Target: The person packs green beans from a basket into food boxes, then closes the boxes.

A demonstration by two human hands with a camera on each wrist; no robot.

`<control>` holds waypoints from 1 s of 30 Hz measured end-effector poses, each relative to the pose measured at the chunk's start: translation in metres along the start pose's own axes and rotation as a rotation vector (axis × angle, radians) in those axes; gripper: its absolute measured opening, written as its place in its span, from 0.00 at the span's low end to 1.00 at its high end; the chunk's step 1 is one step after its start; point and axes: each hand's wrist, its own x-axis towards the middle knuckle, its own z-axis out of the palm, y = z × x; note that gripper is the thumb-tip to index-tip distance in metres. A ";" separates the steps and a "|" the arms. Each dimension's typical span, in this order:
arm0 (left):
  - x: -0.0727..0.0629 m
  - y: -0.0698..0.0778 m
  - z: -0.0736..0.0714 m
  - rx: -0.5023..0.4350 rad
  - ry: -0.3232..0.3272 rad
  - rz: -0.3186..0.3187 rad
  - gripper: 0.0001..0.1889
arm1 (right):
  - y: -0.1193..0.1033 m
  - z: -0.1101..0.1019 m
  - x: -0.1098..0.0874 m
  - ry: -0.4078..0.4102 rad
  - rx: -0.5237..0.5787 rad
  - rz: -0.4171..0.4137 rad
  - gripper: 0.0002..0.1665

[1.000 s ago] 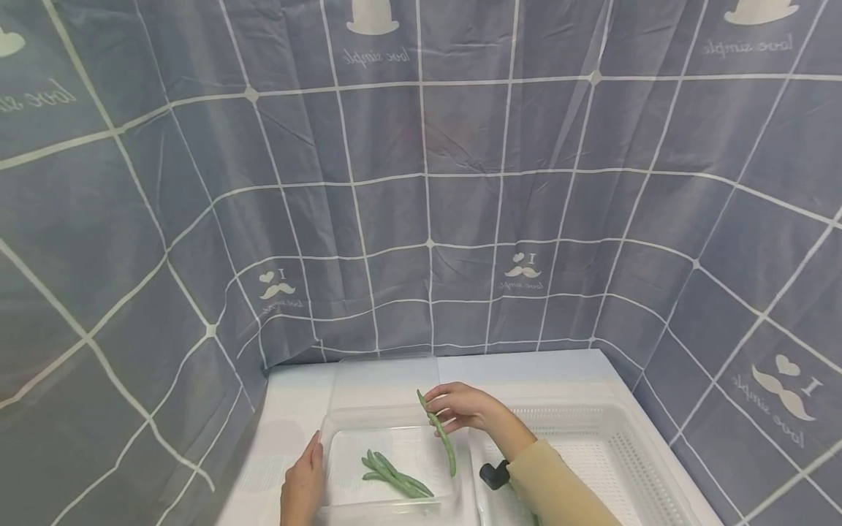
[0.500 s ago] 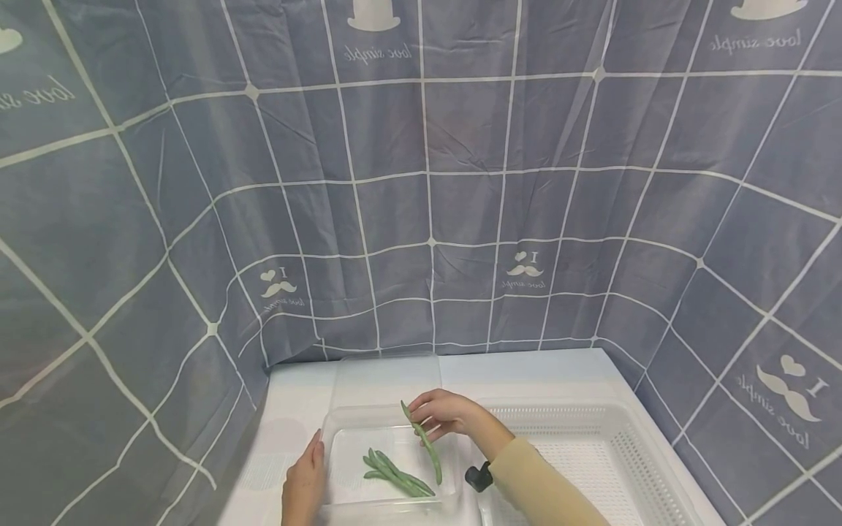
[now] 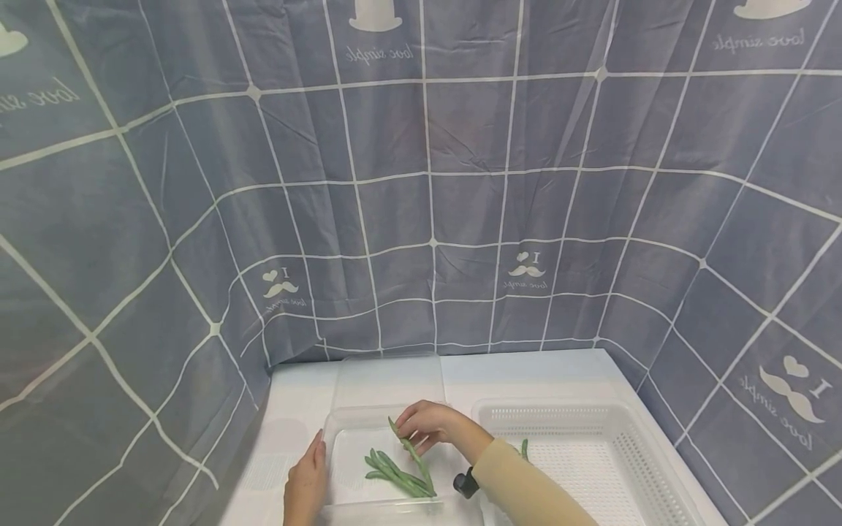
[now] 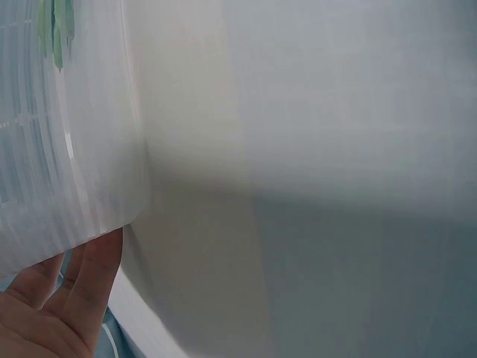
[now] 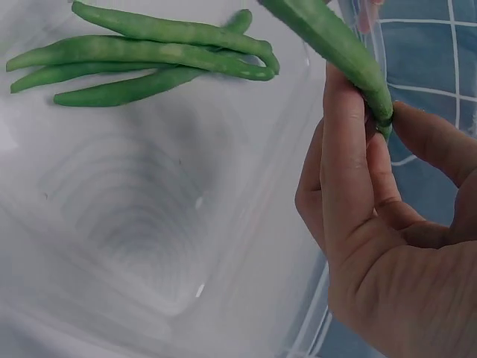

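Observation:
In the head view my right hand (image 3: 430,425) pinches a green bean (image 3: 419,460) over the clear plastic container (image 3: 358,415). Up close in the right wrist view, thumb and fingers hold that bean near one end. A small bunch of green beans (image 3: 392,475) lies on the container floor; these beans (image 5: 141,52) point roughly the same way. My left hand (image 3: 306,482) holds the container's left side. In the left wrist view the fingers of the left hand (image 4: 71,298) reach behind the edge of the translucent wall (image 4: 89,171), which hides their tips.
A white perforated basket (image 3: 618,467) stands to the right of the container, with part of another green bean (image 3: 524,448) showing beside the sleeve (image 3: 520,478). A flat clear plastic sheet or lid (image 3: 388,380) lies behind the container. A grey checked curtain (image 3: 460,219) surrounds the table.
My right hand has moved left and lower with its bean, from above the container's right wall to beside the bunch. The left hand stays at the container's side.

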 end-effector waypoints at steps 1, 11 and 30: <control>0.000 0.000 0.000 0.000 0.000 0.002 0.30 | 0.000 0.001 0.001 -0.003 0.000 0.003 0.10; -0.001 0.000 -0.001 0.011 0.010 0.015 0.28 | 0.004 0.016 0.008 0.019 -0.070 -0.003 0.08; -0.002 0.003 -0.003 0.011 -0.006 0.004 0.29 | -0.005 0.039 0.011 0.072 -0.292 0.007 0.04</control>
